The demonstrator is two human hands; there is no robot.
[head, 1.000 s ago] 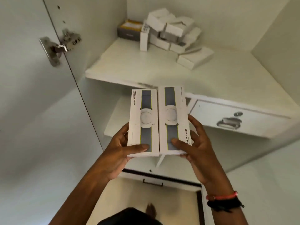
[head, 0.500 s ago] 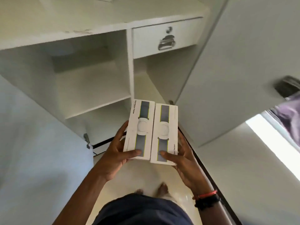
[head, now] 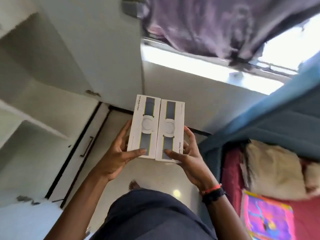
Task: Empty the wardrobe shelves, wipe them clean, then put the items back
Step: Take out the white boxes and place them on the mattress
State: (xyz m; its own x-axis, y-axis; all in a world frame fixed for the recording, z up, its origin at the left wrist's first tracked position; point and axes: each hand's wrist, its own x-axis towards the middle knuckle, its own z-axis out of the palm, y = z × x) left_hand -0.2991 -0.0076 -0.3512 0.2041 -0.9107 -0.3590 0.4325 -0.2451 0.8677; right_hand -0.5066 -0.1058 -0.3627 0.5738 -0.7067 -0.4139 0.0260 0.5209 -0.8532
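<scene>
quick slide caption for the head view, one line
Left hand grips the left tracker box, right hand the right tracker box, side by side, wardrobe left, bed right.

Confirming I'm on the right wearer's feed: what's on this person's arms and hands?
No sleeves or gloves on either forearm. The left hand and wrist are bare. Behind the right hand, the wrist carries a thin red thread band beside a thicker black band.
</scene>
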